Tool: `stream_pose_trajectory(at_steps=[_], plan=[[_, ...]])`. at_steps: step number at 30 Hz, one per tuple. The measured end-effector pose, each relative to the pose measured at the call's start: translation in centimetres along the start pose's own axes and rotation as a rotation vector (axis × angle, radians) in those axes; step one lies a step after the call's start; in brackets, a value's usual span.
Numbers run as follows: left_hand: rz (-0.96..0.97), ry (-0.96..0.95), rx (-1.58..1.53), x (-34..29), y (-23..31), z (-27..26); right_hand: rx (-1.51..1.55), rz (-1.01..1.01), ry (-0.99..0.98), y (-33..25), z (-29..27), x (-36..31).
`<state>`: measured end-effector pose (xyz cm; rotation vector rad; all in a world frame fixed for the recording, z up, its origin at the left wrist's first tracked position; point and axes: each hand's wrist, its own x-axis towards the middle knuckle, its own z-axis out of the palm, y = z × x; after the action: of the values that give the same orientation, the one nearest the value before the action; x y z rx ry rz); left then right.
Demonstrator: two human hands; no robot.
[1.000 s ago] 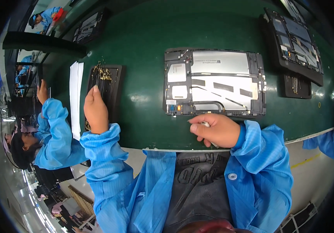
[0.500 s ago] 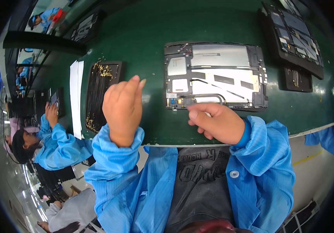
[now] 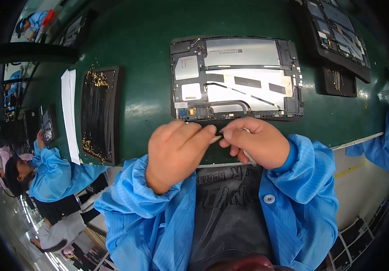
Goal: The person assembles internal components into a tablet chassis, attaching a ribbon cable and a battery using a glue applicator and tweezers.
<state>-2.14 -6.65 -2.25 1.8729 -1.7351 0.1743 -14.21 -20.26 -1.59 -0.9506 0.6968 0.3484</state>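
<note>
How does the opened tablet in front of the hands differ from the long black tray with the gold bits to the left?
The opened tablet lies lengthwise across the view; the black tray runs away from the person. The tablet shows silver plates, dark strips and a thin cable; the tray is plain black with small gold parts heaped at both ends. The tablet sits just beyond the left hand and right hand; the tray lies apart from both. Both rest flat on the green table.

Glossy green counter; opened tablet shows matt silvery foil and black plastic; smooth blue cloth sleeves
</note>
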Motion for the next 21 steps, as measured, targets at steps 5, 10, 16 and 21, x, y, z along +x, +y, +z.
stream_pose_trajectory(at_steps=[5,10,16,21], plan=[[-0.058,-0.031,-0.125,-0.8,0.8,1.5,0.010,0.066,0.041,1.4,-0.6,-0.4],[-0.171,0.036,-0.049,-0.9,-0.4,3.2,0.340,-0.212,0.286,0.4,-0.6,0.0],[-0.220,-0.003,-0.032,-1.1,-0.5,3.4,0.042,-0.803,0.541,-0.1,0.5,1.7],[-0.215,-0.039,-0.036,-0.5,-0.4,3.2,-0.144,-0.976,0.585,1.3,0.3,2.8]])
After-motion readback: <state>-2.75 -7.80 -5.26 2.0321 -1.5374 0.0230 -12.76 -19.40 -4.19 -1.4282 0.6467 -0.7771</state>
